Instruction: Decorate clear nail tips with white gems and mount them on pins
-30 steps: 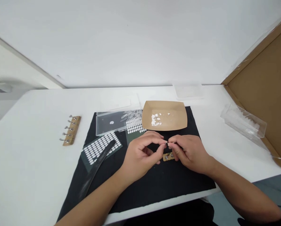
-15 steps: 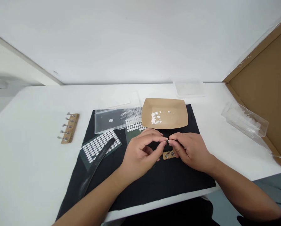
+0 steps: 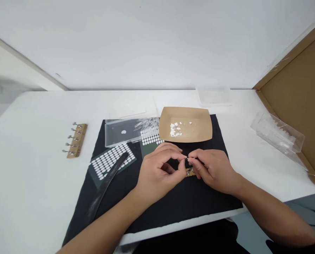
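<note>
My left hand (image 3: 159, 173) and my right hand (image 3: 212, 169) meet over a black cloth (image 3: 184, 208), thumbs and forefingers pinched together. Between their fingertips is a tiny dark, shiny piece, too small to name. Both hands seem to touch it. Just below the fingertips a short wooden block (image 3: 190, 172) with small metal parts lies on the cloth, mostly hidden by the hands. Behind the hands stands a brown paper tray (image 3: 199, 132) holding loose white bits.
Sheets of white oval stickers (image 3: 112, 162) and a curved black strip (image 3: 107, 188) lie on the left. A clear case (image 3: 115, 135) with clear slivers stands behind them. A wooden block with metal posts (image 3: 78, 141) is far left; a clear box (image 3: 279, 132) stands right, near cardboard (image 3: 300, 84).
My left thumb and fingers have shifted slightly and now cover more of the short wooden block. The whole view has tilted a little; both hands keep their pinch.
</note>
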A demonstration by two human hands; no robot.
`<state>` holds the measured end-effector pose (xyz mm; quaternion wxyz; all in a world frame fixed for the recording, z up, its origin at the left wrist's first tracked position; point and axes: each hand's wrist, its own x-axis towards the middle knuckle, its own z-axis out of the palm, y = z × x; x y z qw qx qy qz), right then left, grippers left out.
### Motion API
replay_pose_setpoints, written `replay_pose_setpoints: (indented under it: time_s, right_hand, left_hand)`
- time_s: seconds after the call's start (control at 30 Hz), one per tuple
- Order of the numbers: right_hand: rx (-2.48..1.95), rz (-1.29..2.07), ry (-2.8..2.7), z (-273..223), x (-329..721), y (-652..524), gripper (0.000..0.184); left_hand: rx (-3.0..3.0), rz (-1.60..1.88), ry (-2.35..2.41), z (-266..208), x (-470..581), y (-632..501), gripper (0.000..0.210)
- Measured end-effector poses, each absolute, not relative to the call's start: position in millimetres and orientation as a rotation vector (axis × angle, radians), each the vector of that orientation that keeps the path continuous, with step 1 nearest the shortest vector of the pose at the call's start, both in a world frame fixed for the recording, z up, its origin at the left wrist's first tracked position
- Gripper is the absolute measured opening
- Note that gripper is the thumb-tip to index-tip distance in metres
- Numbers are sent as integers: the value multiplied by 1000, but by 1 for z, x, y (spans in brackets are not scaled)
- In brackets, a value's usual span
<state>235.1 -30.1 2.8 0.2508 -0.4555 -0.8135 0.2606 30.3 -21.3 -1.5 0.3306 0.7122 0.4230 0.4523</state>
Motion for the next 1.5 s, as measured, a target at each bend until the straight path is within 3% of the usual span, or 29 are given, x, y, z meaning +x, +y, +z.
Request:
replay_pose_setpoints:
  time_s: [0.27,0.53,1.5]
  right_hand:
    - [-1196,1218,-2023,11,236,-29,24]
    - [-1142,1467,-1857,15,236,-29,29]
    - [-1078,1249,-1933,10,239,-27,28]
  left_hand:
    - [1699,1173,1065,0,31,-22,13]
    - [1372,1066,967,1,29,-23,12]
    - [1191,915,747,-3,20,-15,26]
